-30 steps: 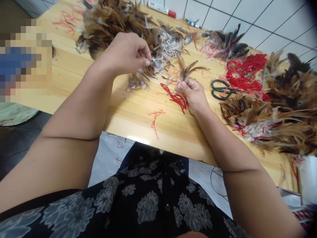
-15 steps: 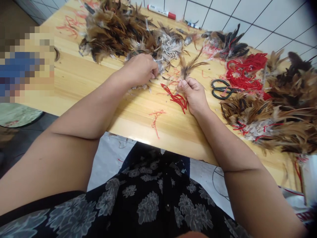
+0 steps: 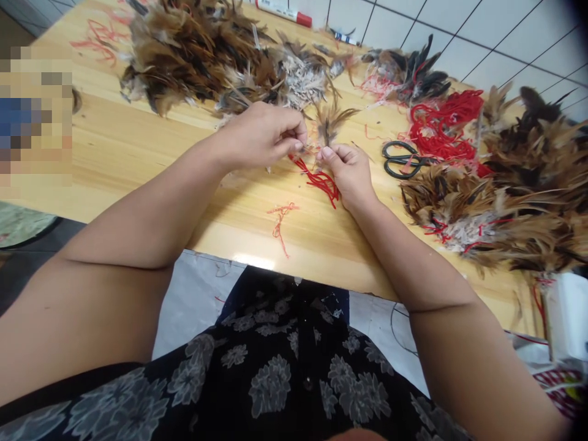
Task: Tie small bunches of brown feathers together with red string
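My right hand (image 3: 351,174) pinches the base of a small bunch of brown feathers (image 3: 329,122) between thumb and fingers, the tips fanning upward. My left hand (image 3: 269,136) is just left of it, its thumb and fingertips closed together; what they hold, if anything, is too small to make out. Short red cords (image 3: 321,184) lie on the table beneath and between the hands. Behind my left hand spreads a big heap of brown feathers (image 3: 184,58) with pale, fluffy quill ends (image 3: 301,79).
Black-handled scissors (image 3: 402,160) lie right of my right hand, beside a tangle of red cord (image 3: 443,128). More feather bundles (image 3: 519,202) cover the table's right side. A red marker (image 3: 285,13) rests by the tiled wall. Orange-red string scraps (image 3: 280,220) lie near the table's front edge.
My left hand has moved right from the feather heap towards my right hand, its fingertips now close to the bunch. My right hand still pinches the feathers. The whole view has shifted slightly.
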